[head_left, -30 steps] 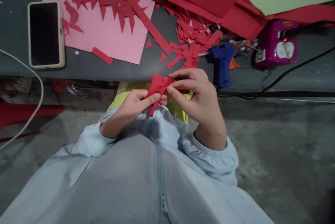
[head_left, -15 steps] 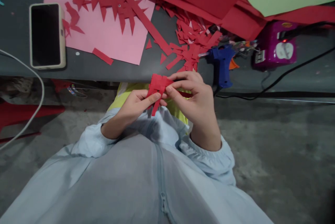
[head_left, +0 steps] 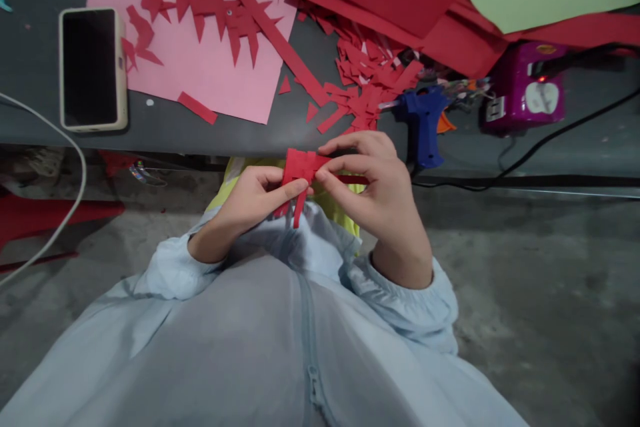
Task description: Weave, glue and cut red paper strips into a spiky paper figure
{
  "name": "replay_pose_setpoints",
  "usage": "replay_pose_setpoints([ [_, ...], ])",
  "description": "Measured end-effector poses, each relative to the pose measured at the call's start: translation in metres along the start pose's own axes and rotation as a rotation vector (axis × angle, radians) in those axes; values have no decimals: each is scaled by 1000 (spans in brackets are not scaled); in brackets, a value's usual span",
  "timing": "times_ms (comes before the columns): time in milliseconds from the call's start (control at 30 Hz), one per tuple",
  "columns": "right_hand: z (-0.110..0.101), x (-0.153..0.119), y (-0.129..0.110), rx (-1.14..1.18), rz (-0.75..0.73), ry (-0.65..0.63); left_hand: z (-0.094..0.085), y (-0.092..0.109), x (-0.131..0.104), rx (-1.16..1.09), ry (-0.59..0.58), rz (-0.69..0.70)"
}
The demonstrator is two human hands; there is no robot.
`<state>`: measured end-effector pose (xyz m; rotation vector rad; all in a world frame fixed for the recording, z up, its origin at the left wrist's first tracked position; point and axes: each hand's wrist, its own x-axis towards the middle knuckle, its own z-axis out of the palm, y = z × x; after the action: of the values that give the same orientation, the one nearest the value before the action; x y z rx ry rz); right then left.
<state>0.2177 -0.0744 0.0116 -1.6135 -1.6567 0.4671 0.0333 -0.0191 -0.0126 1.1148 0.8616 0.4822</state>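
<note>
A folded piece of red paper strips (head_left: 299, 166) is held over my lap, just off the table's front edge. My left hand (head_left: 253, 204) pinches its left and lower side, thumb on top. On the right side, my right hand (head_left: 377, 190) grips the same piece between thumb and fingers. One narrow strip hangs down below my left thumb, and another extends right beneath my right hand's fingers. How the strips are joined is too small to tell.
On the grey table (head_left: 225, 137) lie a phone (head_left: 90, 70), pink paper (head_left: 220, 87) with red cut-outs, red scraps (head_left: 367, 94), a blue glue gun (head_left: 424, 124) and a purple power block (head_left: 530, 90) with a black cable. A white cable (head_left: 80, 180) hangs at left.
The red piece has tilted and sits slightly lower between my hands. My right wrist has shifted a little to the right. Both hands keep their hold.
</note>
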Motion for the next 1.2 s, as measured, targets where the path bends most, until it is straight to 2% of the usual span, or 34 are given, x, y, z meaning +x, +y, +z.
replay_pose_setpoints([
  [200, -2, 0, 1, -33, 9, 5, 1, -2, 1, -62, 38, 0],
  [400, -11, 0, 6, -90, 9, 158, 3, -6, 2, -158, 78, -4],
  [500, -13, 2, 4, -118, -19, 188, 4, -6, 2, -177, 60, 9],
  [767, -5, 11, 0, -137, -73, -16, 3, -2, -1, -26, 10, 30],
  [1067, -4, 12, 1, -122, -58, -28, 3, 0, -3, 11, 21, -4],
  [1200, -4, 11, 0, -153, -67, -22, 1, -1, -2, -3, 11, 33],
])
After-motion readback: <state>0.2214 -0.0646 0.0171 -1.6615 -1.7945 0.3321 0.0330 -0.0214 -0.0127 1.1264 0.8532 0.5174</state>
